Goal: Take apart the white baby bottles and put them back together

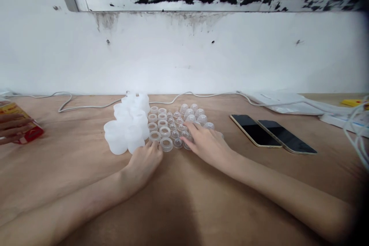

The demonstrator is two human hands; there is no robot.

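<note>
My left hand (146,158) rests on the table with its fingers curled, right at the front of two columns of clear plastic rings (166,145). Whether anything is inside those fingers is hidden. To its left stand white translucent cups (117,138), packed in rows. My right hand (209,144) reaches in from the right, palm down, thumb and forefinger apart at the small clear domed pieces (174,134). Larger clear domes (189,111) sit in rows behind and beneath this hand, partly covered by it.
Two phones (256,130) lie on the right. Another person's hand (13,126) holds a red and yellow package (33,132) at the far left. A white cable (188,93) runs along the wall to a plastic bag (276,102). Tangled cables (356,127) lie far right.
</note>
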